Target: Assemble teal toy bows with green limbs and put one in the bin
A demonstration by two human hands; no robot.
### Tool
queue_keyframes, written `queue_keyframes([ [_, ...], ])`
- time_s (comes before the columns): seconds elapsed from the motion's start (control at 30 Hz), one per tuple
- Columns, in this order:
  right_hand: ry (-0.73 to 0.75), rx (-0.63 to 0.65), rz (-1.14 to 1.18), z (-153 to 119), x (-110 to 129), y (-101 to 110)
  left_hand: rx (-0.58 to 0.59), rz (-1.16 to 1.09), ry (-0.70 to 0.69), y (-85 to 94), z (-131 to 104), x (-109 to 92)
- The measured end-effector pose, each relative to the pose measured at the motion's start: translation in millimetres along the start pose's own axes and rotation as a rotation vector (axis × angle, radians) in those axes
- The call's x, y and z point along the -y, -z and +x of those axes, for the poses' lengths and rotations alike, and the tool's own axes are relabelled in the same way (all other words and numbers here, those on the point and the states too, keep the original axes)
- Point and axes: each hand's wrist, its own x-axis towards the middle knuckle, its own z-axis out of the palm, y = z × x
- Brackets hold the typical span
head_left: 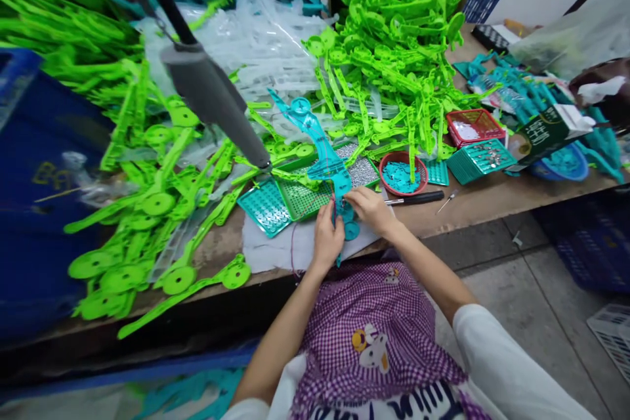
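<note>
A long turquoise plastic part with a round disc near its far end stands slanted over the bench, its lower end close to the apron. My left hand is closed around its lower left side. From the right, the fingers of my right hand are pinched together against the same lower section; what they grip is too small to see. A thin red wire loops down left of my left hand. Beneath the part lie a green tray of small metal pieces and a white cloth.
Lime-green plastic parts are heaped behind and left. A grey hanging tool reaches down at left. Right of my hands are a red round basket, a black-handled screwdriver and a red rectangular basket. A blue crate stands left.
</note>
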Motion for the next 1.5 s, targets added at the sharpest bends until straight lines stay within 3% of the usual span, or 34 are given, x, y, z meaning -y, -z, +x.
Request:
queue_keyframes([
  [0.1,0.066,0.085,-0.080,8,-6,-5,-0.002,0.008,-0.006,-0.5,-1,0],
  [0.27,0.160,0.190,-0.078,15,-10,8,0.007,0.002,-0.009,0.8,0,-2],
  [0.37,0.051,-0.022,0.071,5,-2,17,0.012,0.002,0.008,0.9,0,-3],
  [0.47,-0.229,-0.384,0.258,-9,13,19,0.020,0.004,0.001,0.8,0,-2],
  [0.53,-0.387,-0.479,0.352,-14,21,15,0.023,0.004,-0.006,1.0,0,-2],
  [0.63,-0.405,-0.390,0.392,-12,26,5,0.019,0.001,0.004,1.3,0,-1],
  [0.73,-0.307,-0.316,0.364,-9,23,-4,0.013,-0.003,0.007,1.3,0,-2],
  [1.03,0.035,-0.263,0.100,-6,0,-17,0.004,0.004,-0.014,0.6,-1,-2],
  [1.3,0.039,-0.026,0.121,0,-5,-4,-0.003,0.026,-0.019,-0.5,-1,0],
  [1.5,0.080,-0.039,0.017,1,-6,-5,0.002,0.027,0.001,-1.7,-2,2],
])
